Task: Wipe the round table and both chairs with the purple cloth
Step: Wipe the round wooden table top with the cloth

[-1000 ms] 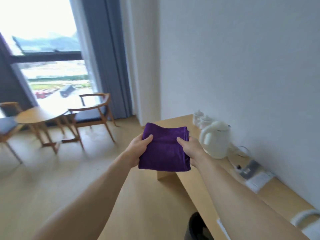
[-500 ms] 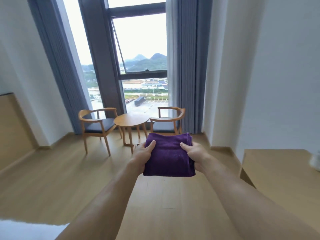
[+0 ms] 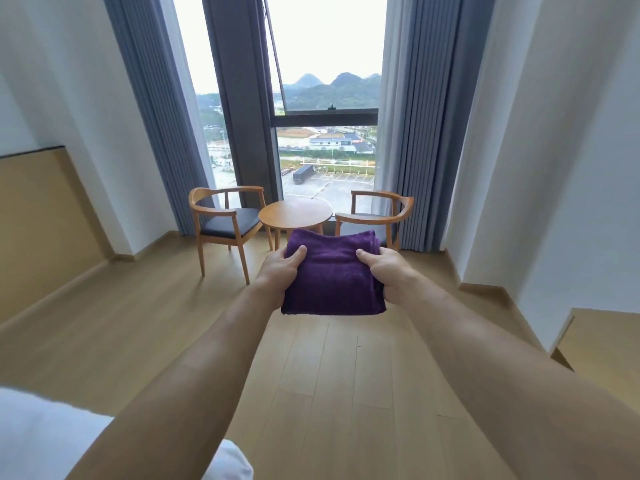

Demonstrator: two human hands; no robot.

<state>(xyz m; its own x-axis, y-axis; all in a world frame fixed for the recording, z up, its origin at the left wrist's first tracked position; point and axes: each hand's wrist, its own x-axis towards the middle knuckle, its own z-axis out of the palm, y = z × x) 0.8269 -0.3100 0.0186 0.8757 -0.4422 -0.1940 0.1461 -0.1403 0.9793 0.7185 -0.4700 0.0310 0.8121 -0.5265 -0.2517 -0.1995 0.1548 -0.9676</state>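
Ahead, both hands grip the purple cloth (image 3: 332, 271) (folded), bare floor (image 3: 138, 323) around.

no readable text, labels or signs

Daylight poured in from the tall window (image 3: 327, 98) ahead of me, so bright that the sky was washed out to near white while the hills below it kept their shape. The room was evenly lit and sharp, with soft shadows falling toward me from the chair legs across the wooden floor (image 3: 329, 375). The wide lens bowed the curtains (image 3: 420, 133) and walls outward at the edges and stretched my forearms.
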